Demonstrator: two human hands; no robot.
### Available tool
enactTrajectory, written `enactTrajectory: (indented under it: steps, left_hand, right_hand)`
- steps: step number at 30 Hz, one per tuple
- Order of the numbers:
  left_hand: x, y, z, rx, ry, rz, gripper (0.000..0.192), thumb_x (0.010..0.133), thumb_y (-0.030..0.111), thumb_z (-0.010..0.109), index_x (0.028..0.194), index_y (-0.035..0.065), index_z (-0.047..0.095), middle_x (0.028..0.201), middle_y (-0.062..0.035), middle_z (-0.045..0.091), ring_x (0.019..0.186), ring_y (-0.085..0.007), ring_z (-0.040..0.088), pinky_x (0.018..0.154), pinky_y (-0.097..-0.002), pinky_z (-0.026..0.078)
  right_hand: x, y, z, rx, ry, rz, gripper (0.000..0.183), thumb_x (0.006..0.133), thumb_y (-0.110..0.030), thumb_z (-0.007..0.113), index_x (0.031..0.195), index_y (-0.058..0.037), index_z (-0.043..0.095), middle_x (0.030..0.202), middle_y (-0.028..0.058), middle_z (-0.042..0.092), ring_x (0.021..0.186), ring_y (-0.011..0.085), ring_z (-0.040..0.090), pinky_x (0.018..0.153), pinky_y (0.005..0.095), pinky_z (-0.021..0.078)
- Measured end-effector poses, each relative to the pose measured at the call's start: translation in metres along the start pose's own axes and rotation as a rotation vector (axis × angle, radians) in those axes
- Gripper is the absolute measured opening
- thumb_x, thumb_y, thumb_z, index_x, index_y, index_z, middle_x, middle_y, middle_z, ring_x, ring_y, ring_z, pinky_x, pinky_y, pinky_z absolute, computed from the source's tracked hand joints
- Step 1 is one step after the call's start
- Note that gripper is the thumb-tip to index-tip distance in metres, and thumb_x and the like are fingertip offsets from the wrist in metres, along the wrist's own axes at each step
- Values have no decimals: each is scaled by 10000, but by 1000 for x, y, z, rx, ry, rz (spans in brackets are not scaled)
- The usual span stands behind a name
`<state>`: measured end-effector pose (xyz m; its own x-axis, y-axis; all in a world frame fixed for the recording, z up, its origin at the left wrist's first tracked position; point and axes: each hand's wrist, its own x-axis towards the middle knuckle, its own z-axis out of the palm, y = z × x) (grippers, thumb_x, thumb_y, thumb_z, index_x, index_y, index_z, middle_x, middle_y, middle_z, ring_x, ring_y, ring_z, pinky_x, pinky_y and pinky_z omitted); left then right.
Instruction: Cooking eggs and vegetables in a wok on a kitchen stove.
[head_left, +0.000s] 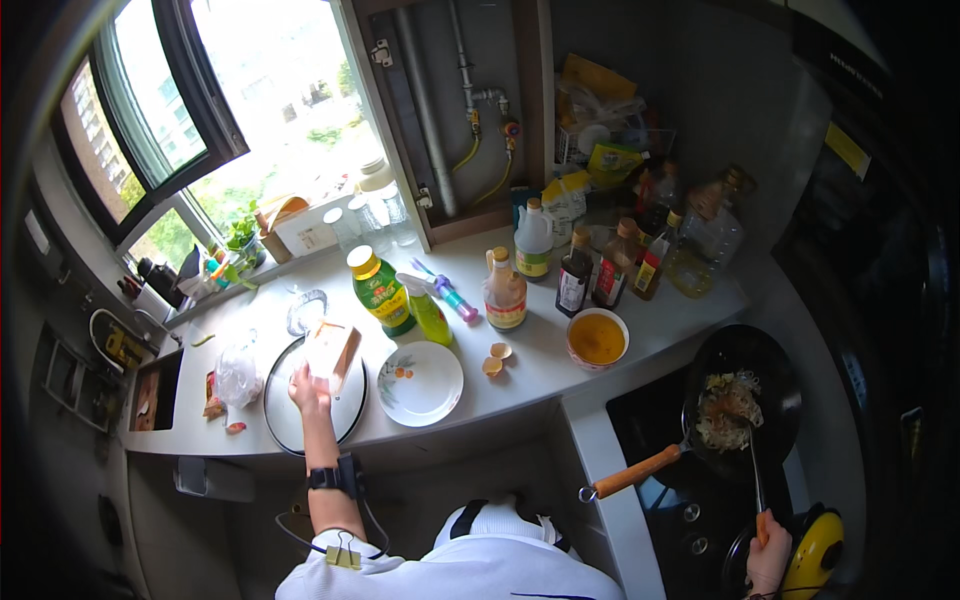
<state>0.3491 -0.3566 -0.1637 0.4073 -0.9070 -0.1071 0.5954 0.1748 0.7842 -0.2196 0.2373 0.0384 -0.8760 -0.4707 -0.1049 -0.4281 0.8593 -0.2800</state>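
Note:
My left hand (310, 388) holds a small box-shaped container (334, 356), pale on top with a brownish side, above a glass pan lid (281, 405) on the counter. My right hand (769, 556) grips the wooden handle of a metal spatula (757, 472). The spatula's far end rests in pale shredded food with yellowish bits (731, 420) inside a black wok (784, 375) on the hob. The wok's wooden handle (637, 472) points toward the lower left. A bowl of orange-yellow liquid (597, 339) stands on the counter left of the wok. Beside the lid lies a white plate (421, 384) with a printed fruit pattern.
Cracked eggshells (493, 366) lie right of the plate. Behind stand a green sauce bottle (382, 292), a spray bottle (429, 315), a brown jug (505, 296) and several other bottles. A plastic bag (238, 375) sits near the sink (156, 390). A yellow lid (814, 551) is beside my right hand.

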Motion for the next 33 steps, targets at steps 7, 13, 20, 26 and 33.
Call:
enactTrajectory:
  steps: [7, 13, 20, 26, 33]
  left_hand:
    - [141, -82, 12, 412, -16, -10, 234, 875, 154, 646, 1024, -14, 581, 1002, -110, 606, 824, -209, 610, 623, -358, 553]
    - [121, -112, 27, 360, -414, 35, 301, 876, 174, 648, 1095, -23, 583, 1054, -122, 606, 890, -214, 615, 684, -356, 555]
    - [130, -62, 45, 444, 72, 346, 395, 907, 109, 592, 1257, -42, 490, 1240, -143, 535, 1060, -227, 559, 884, -345, 482]
    - [-120, -59, 177, 497, -762, 442, 235, 931, 64, 514, 1155, 19, 567, 1121, -73, 568, 985, -157, 551, 828, -296, 480]
    - [-361, -164, 202, 689, -1816, -906, 530, 980, 303, 532, 1399, 42, 341, 1260, -164, 561, 1007, -253, 617, 879, -381, 534]
  right_hand:
    - [11, -15, -3, -18, 20, -84, 500, 772, -6, 666, 1260, -87, 588, 979, 226, 637, 921, 368, 633, 804, 414, 519]
    - [-15, -33, -37, -50, 7, 14, 471, 800, -39, 647, 1265, -77, 578, 893, 211, 640, 863, 372, 633, 782, 415, 519]
    - [-40, -42, -45, -175, -32, -46, 455, 755, -33, 666, 1199, -119, 616, 846, 194, 621, 812, 374, 625, 734, 430, 505]
    - [26, -29, 42, -103, 167, -86, 482, 787, -56, 627, 1259, -31, 534, 839, 243, 617, 770, 413, 636, 703, 473, 528]
    - [4, -40, 31, -16, 17, -198, 512, 772, -23, 616, 1278, -52, 540, 816, 226, 603, 775, 389, 630, 708, 464, 518]
